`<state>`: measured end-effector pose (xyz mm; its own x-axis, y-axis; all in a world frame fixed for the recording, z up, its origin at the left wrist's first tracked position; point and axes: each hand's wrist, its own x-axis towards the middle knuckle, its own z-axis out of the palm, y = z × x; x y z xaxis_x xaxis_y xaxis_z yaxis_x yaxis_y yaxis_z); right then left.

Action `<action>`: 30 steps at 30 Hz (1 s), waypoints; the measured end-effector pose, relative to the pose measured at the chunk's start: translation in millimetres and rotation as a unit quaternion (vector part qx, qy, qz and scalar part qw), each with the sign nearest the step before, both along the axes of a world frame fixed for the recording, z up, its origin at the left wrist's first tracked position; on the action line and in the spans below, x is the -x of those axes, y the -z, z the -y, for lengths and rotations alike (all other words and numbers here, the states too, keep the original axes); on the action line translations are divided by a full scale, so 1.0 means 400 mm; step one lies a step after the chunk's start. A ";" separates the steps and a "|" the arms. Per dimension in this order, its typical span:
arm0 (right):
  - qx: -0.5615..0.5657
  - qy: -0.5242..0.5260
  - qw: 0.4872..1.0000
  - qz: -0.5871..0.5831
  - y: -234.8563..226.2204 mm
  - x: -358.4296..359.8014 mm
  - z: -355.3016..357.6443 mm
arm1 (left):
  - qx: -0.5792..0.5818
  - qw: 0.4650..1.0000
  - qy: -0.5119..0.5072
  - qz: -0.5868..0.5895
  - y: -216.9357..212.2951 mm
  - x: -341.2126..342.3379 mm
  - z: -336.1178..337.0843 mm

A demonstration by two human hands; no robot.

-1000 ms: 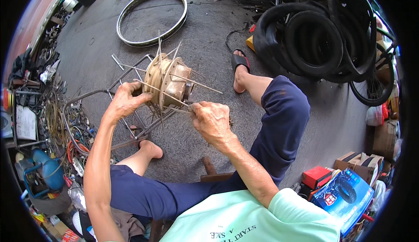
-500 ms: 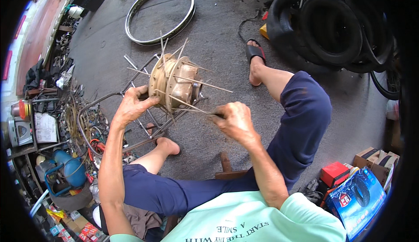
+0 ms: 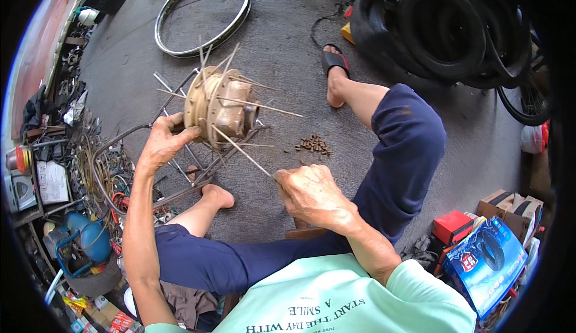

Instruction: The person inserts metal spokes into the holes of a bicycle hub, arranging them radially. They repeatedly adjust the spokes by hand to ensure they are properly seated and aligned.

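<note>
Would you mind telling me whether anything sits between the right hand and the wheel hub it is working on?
Nothing visible blocks it. The right hand pinches a spoke that runs straight up to the wheel hub, which the left hand steadies from the other side.

You get soft, even daylight with only faint shadows beneath the legs, a sharp center around the wheel hub (image 3: 217, 108), heavy fisheye bending and a black ring at the rim, mild glare on the concrete floor (image 3: 282, 39), and slightly smeared clutter at the left edge.
</note>
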<state>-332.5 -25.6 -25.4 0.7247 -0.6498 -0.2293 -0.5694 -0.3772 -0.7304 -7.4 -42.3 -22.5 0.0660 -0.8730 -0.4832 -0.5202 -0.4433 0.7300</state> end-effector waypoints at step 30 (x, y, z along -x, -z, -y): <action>-0.067 -0.115 0.985 -0.108 -0.054 -0.043 0.170 | 0.072 0.995 0.052 0.038 0.043 -0.009 -0.038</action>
